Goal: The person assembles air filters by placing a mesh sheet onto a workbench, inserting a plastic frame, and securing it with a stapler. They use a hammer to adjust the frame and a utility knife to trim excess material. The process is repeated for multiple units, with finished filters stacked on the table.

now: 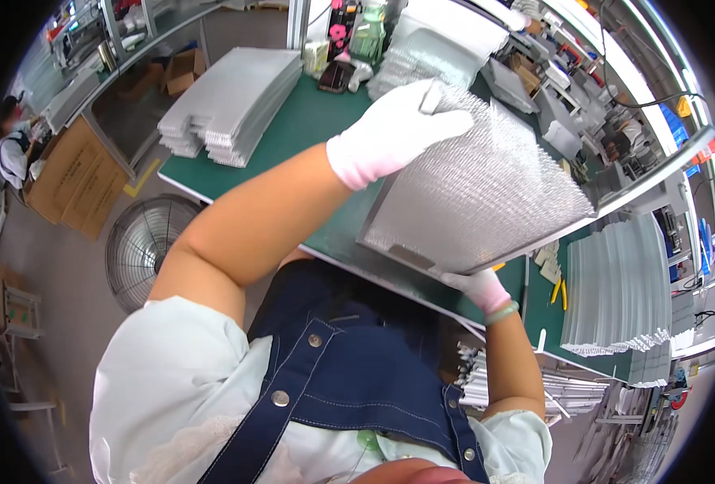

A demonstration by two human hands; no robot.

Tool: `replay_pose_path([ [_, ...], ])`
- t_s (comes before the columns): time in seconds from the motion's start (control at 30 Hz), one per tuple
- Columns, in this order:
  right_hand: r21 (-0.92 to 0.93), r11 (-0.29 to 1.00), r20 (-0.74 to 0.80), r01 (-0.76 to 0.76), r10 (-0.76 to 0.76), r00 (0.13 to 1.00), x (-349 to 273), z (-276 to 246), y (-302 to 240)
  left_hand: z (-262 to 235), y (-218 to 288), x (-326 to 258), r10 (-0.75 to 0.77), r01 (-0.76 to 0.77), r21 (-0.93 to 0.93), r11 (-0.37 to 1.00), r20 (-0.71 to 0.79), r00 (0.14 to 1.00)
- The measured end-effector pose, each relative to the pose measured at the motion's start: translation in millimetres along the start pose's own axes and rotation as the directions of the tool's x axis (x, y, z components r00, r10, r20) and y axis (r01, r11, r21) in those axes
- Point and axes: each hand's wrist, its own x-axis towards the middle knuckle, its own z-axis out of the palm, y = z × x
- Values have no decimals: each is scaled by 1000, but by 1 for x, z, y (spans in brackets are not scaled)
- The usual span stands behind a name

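A silver metal mesh panel with a thin frame along its near-left side is tilted up over the green-topped table in front of me. My left hand, in a white glove, reaches across to its far-left corner, the fingers closed on the edge. At the near edge, my right hand, also gloved, pinches the frame low down; part of those fingers is hidden behind the panel. A darker oblong patch shows on the near frame strip, left of my right hand.
Flat silver panels are stacked at the table's far left. More mesh sheets lie at the back beside a green bottle. Upright strips and yellow-handled pliers sit to the right. A floor fan stands left.
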Motion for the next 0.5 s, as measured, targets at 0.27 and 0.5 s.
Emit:
replay_pose_path([
  [0.27, 244, 700, -465, 672, -523, 714, -18, -44, -159, -1, -26, 10, 60, 176, -577, 797, 367, 928],
  [0.5, 234, 742, -500, 629, -463, 732, -7, -45, -161, 4, -20, 5, 92, 50, -615, 787, 197, 976],
])
